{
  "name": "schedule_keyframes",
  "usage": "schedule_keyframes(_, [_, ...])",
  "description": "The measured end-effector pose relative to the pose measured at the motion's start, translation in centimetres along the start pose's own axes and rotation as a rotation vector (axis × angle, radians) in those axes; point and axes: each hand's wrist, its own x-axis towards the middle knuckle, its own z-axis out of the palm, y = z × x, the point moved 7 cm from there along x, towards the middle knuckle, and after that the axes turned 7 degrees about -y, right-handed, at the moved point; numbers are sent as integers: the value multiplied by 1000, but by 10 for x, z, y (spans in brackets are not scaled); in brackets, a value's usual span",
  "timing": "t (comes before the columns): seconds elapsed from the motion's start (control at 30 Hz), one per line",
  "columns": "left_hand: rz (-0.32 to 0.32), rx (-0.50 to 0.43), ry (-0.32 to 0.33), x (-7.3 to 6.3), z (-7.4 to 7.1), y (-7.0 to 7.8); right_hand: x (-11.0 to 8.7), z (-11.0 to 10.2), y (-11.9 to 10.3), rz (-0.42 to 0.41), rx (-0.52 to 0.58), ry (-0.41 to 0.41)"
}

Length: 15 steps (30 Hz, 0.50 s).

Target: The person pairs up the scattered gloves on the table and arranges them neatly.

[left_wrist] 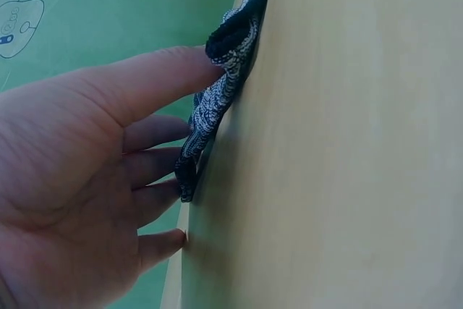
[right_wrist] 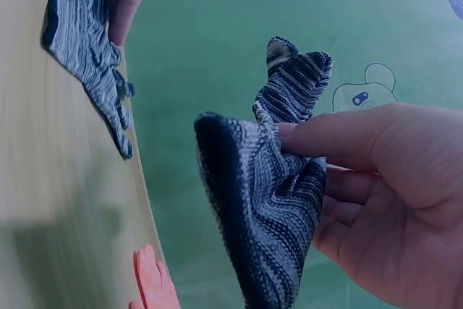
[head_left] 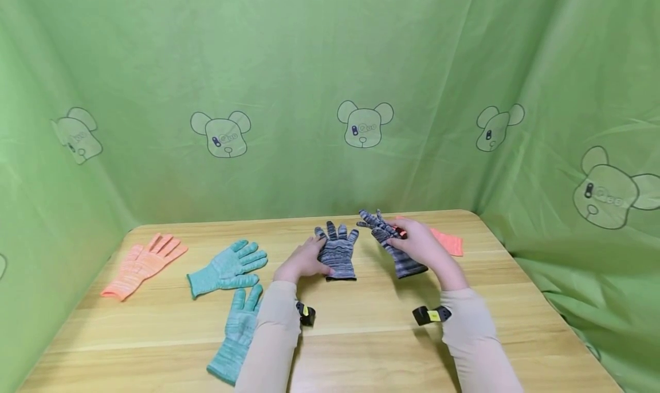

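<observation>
A dark grey and white striped knit glove (head_left: 338,260) lies on the table, its fingers pointing away and its cuff toward me. My left hand (head_left: 303,260) rests at its left side. In the left wrist view the thumb touches the cuff end and the fairly straight fingertips reach the glove's edge. My right hand (head_left: 419,244) pinches a matching striped glove (right_wrist: 268,200) between thumb and fingers, lifted off the table. This glove's dark cuff hangs down and its fingers point up and to the left in the head view.
Behind my right hand lies a bright orange-pink glove (head_left: 448,243), partly hidden. To the left lie an orange glove (head_left: 146,262) and a teal glove (head_left: 227,270). Another teal glove (head_left: 238,330) is partly under my left sleeve. Green cloth (head_left: 289,175) encloses the wooden table (head_left: 361,347).
</observation>
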Motion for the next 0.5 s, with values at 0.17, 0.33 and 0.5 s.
schedule_keyframes(0.17, [9, -34, 21, 2, -2, -2, 7, 3, -3, 4, 11, 8])
schedule_keyframes(0.33, [36, -142, 55, 1, -8, -3, 11, 4, -5, 12, 33, 20])
schedule_keyframes(0.5, [49, -218, 82, -1, -14, -2, 15, 4, -9, 15, 59, 40])
